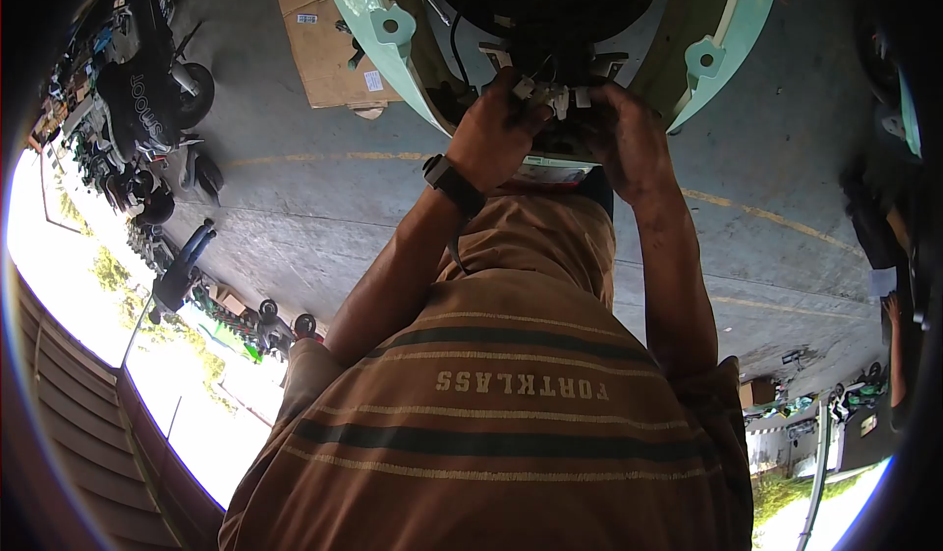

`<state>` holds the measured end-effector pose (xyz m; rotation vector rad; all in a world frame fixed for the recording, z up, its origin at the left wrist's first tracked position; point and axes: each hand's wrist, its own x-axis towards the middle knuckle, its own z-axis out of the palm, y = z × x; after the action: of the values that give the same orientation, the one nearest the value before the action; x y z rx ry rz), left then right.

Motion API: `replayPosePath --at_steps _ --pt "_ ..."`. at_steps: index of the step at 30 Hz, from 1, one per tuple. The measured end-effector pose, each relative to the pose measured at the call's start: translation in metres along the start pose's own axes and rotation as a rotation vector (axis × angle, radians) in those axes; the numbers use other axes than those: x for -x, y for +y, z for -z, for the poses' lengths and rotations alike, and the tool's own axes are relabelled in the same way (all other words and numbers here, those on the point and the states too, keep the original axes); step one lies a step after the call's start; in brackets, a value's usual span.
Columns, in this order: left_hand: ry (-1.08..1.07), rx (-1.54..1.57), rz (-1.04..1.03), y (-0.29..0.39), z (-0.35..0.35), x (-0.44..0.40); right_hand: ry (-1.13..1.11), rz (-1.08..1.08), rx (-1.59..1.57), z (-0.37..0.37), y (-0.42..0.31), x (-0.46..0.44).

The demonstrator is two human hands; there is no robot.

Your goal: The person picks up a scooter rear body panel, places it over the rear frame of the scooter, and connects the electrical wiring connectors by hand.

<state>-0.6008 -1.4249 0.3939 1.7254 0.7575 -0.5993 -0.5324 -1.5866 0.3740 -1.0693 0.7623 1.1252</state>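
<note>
My left hand [489, 138], with a dark watch on its wrist, is closed at the front of a scooter, its fingers pinching a white wire connector [526, 87]. Facing it, my right hand [634, 148] has its fingers bent round another white connector [582, 97]; its fingertips are partly in shadow. More pale plugs [561, 102] and thin wires lie between the two hands. Around them curves the mint-green body panel [727, 35], with a holed tab on each side. Behind the hands is a dark cavity [550, 11] whose details are hard to make out.
A flattened cardboard box [324, 55] lies on the grey floor [305, 197] left of the panel. Several scooters [147, 99] line the left side, where a person [182, 271] stands. Another person [889, 247] is at the right edge, beside dark shapes.
</note>
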Motion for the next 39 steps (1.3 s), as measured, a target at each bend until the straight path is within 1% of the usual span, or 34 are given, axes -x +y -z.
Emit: replayPosePath --at_steps 5,7,9,13,17,19,20,24,29,32,35,39 --pt "-0.008 -0.010 -0.043 -0.001 0.000 -0.002 -0.015 -0.040 -0.073 0.001 -0.001 0.000" --pt "-0.008 -0.020 -0.053 -0.001 -0.001 -0.001 -0.043 0.018 -0.031 0.003 0.000 0.000" --pt "0.010 -0.050 -0.073 -0.004 -0.002 -0.002 -0.035 0.006 -0.053 0.004 0.000 0.000" --pt "-0.007 -0.013 -0.021 -0.002 -0.002 -0.002 0.002 -0.019 -0.123 0.003 -0.001 0.000" --pt "-0.005 0.057 -0.047 0.007 0.000 0.000 -0.014 -0.013 -0.074 -0.001 -0.002 0.003" --pt "-0.015 0.065 -0.048 0.009 0.002 0.000 -0.042 0.065 -0.028 0.001 0.002 0.000" --pt "-0.024 0.068 -0.027 0.009 0.003 0.001 -0.041 0.066 -0.027 0.003 0.004 -0.002" --pt "-0.040 0.110 0.020 0.010 0.007 0.003 -0.007 0.001 0.000 0.013 0.009 -0.011" --pt "-0.025 0.075 -0.021 0.009 0.006 0.002 -0.016 -0.009 0.007 0.014 0.011 -0.011" --pt "-0.037 0.092 -0.008 0.010 0.005 0.003 -0.012 -0.050 -0.062 0.015 0.011 -0.011" --pt "-0.045 0.098 0.005 0.010 0.004 0.002 0.020 -0.046 -0.058 0.012 0.006 -0.008" --pt "-0.048 0.092 0.020 0.009 0.005 0.002 -0.007 -0.040 -0.061 0.013 0.007 -0.010"
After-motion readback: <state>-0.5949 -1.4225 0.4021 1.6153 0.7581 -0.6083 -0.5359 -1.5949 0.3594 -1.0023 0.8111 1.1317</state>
